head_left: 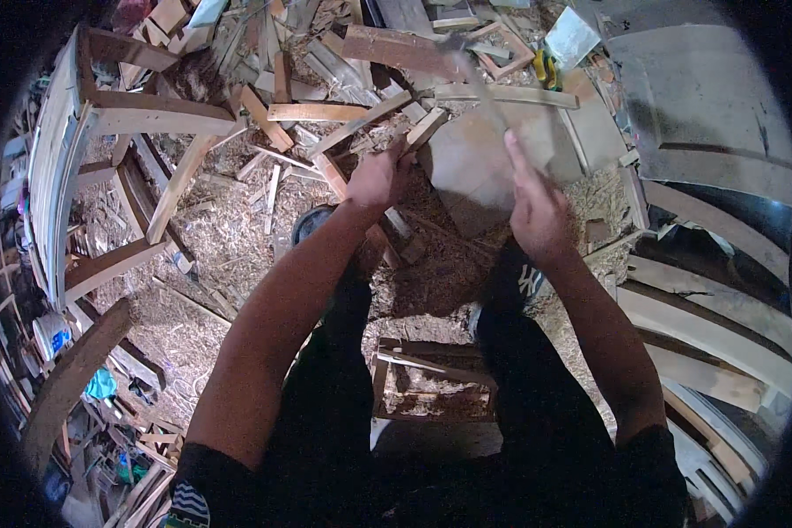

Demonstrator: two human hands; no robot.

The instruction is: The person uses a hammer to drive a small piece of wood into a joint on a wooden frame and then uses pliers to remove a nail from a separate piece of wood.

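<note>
My left hand (380,180) is closed round a short wooden piece (427,128), whose end sticks out past the fingers. In my right hand (539,211) I grip a hammer (486,95), raised and smeared by motion; its dark head is above the far wood pieces. Between and beyond my hands lies a pale flat slab (466,167), partly in shadow. A long wooden strip (506,95) lies across the slab's far side. Under my left wrist, more wood pieces are partly hidden by my forearm.
Sawdust and shavings (211,299) cover the floor. A wooden frame structure (150,114) stands at the left. Curved wooden slats (704,317) and a grey panel (713,97) line the right. A yellow-handled tool (547,70) lies far right. A small wooden frame (436,409) sits between my legs.
</note>
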